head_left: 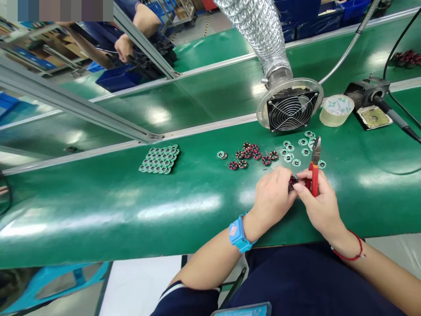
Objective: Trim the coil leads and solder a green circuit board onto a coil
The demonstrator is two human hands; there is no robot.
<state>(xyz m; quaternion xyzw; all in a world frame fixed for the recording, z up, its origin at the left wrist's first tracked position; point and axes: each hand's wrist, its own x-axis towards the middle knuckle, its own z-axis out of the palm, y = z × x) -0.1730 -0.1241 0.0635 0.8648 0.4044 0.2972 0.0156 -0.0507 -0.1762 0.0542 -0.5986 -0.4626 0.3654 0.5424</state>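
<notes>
Honestly nothing here can actually be read. The tape roll [337, 110], up and to the right of the hands, has some greenish printing on its core, but it's way too small and blurry to make out a single letter. The blue wristband [237, 234] on the left wrist has a small pinkish patch on its face, no legible characters on it. The little round circuit boards [159, 159] well off to the left of the hands show only tiny markings, nothing you could call a number or label. No brand showing on the red-handled cutters [315, 169] either.
</notes>
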